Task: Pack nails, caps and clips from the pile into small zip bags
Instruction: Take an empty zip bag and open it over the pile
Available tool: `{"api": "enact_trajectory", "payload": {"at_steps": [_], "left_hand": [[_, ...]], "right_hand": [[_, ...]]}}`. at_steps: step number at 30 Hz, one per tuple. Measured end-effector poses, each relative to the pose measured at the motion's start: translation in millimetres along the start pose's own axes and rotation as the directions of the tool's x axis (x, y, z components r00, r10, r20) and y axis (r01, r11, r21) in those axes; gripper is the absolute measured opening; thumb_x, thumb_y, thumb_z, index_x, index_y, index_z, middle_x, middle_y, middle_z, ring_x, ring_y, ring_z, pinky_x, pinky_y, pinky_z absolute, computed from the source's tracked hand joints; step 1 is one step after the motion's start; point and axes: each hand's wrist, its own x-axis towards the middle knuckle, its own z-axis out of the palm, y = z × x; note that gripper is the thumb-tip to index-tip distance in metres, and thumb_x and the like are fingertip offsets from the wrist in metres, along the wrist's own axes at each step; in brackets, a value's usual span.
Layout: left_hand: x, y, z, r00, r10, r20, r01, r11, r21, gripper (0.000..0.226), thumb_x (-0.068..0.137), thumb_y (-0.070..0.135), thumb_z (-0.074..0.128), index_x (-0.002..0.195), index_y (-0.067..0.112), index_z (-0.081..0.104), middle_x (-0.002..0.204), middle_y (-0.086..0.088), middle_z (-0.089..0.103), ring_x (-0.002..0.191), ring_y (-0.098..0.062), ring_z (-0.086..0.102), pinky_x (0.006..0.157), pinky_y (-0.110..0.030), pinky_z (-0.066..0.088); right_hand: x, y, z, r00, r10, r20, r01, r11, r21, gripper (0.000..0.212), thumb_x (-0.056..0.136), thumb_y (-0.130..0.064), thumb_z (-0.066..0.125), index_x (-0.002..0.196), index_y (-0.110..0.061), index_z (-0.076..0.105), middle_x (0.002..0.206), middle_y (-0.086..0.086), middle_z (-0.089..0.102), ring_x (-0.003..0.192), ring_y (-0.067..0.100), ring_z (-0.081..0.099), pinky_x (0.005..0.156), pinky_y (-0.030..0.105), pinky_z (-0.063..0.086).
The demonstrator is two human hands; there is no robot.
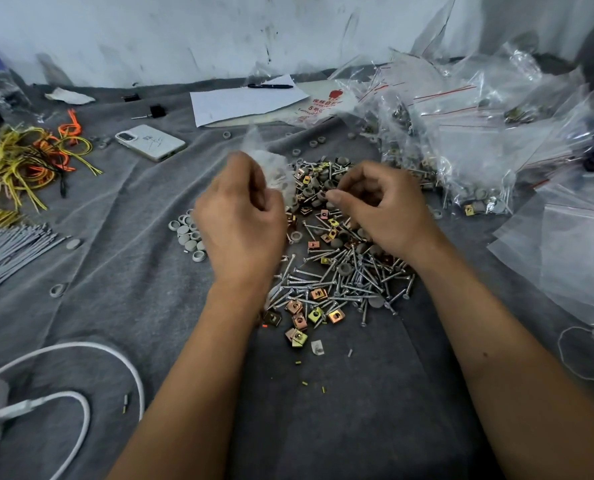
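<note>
A grey cloth [122,271] covers the table. At far left lies a tangle of yellow and orange wire ties [28,161], with a bundle of grey cable ties [8,251] just below it. A white smartphone [151,142] lies face down behind them. Farther back, a black pen [270,86] rests on a white paper sheet [243,103]. A white charger with its looped cable [63,386] sits at near left.
</note>
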Motion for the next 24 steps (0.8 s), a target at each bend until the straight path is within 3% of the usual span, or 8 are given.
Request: {"api": "enact_trajectory", "payload": {"at_steps": [4, 6, 9, 13, 17, 20, 24], "left_hand": [[8, -2, -13, 0.995, 0.029, -0.093, -0.017, 0.991, 0.133, 0.017, 0.069, -0.004, 0.054, 0.078, 0.011, 0.054, 0.063, -0.001, 0.051, 0.059, -0.026, 0.047, 0.058, -0.034, 0.033], [7, -2, -11, 0.999, 0.034, 0.033, -0.039, 0.987, 0.154, 0.018, 0.071, -0.005, 0.053, 0.081, 0.01, 0.056, 0.064, -0.003, 0.056, 0.061, -0.028, 0.052, 0.058, -0.038, 0.042], [1, -2, -1, 0.946, -0.028, 0.324, -0.036, 0.981, 0.192, 0.019, 0.076, -0.002, 0.054, 0.087, 0.013, 0.058, 0.073, -0.006, 0.064, 0.073, -0.032, 0.061, 0.068, -0.048, 0.054], [-6, -1, 7, 0.907, -0.047, 0.419, -0.025, 0.986, 0.165, 0.015, 0.077, 0.002, 0.055, 0.086, 0.013, 0.057, 0.073, -0.005, 0.062, 0.069, -0.03, 0.06, 0.065, -0.048, 0.055], [-7, -2, 10, 0.923, -0.016, 0.385, -0.035, 0.992, 0.125, 0.006, 0.079, 0.006, 0.057, 0.079, 0.011, 0.058, 0.066, -0.003, 0.059, 0.064, -0.026, 0.057, 0.062, -0.047, 0.052], [-6, -2, 10, 0.927, -0.025, 0.374, -0.02, 0.993, 0.116, 0.007, 0.083, 0.008, 0.06, 0.077, 0.012, 0.059, 0.065, -0.001, 0.059, 0.064, -0.024, 0.058, 0.062, -0.045, 0.053], [-7, -2, 10, 0.928, -0.069, 0.366, 0.007, 0.986, 0.168, 0.006, 0.088, 0.015, 0.06, 0.083, 0.015, 0.063, 0.072, -0.001, 0.064, 0.069, -0.025, 0.062, 0.064, -0.045, 0.056]], "right_hand": [[1, 12, -24, 0.973, 0.076, 0.219, -0.023, 0.972, -0.234, 0.026, 0.076, -0.051, 0.083, 0.076, -0.027, 0.074, 0.071, -0.015, 0.071, 0.058, 0.001, 0.064, 0.052, 0.015, 0.05], [2, 15, -31, 0.91, 0.14, 0.391, -0.035, 0.964, -0.263, 0.032, 0.068, -0.058, 0.084, 0.075, -0.028, 0.075, 0.073, -0.015, 0.071, 0.064, 0.003, 0.066, 0.054, 0.014, 0.049], [3, 16, -33, 0.865, 0.157, 0.477, -0.016, 0.959, -0.285, 0.028, 0.066, -0.053, 0.089, 0.076, -0.031, 0.076, 0.079, -0.013, 0.07, 0.072, 0.0, 0.064, 0.058, 0.013, 0.045], [4, 14, -33, 0.831, 0.17, 0.529, -0.002, 0.953, -0.303, 0.017, 0.073, -0.043, 0.089, 0.077, -0.032, 0.076, 0.083, -0.009, 0.072, 0.078, 0.004, 0.066, 0.07, 0.029, 0.055], [3, 11, -31, 0.885, 0.128, 0.447, -0.063, 0.986, -0.157, 0.014, 0.079, -0.027, 0.088, 0.082, -0.025, 0.074, 0.077, -0.01, 0.073, 0.066, 0.009, 0.07, 0.061, 0.028, 0.056], [3, 9, -29, 0.961, 0.076, 0.267, -0.081, 0.997, 0.01, 0.013, 0.082, -0.02, 0.085, 0.087, -0.02, 0.073, 0.08, -0.003, 0.075, 0.07, 0.011, 0.072, 0.067, 0.026, 0.06], [1, 5, -15, 0.988, 0.068, 0.141, -0.08, 0.993, 0.085, 0.014, 0.083, -0.021, 0.085, 0.091, -0.023, 0.074, 0.084, -0.006, 0.076, 0.076, 0.018, 0.075, 0.067, 0.033, 0.063]]}}
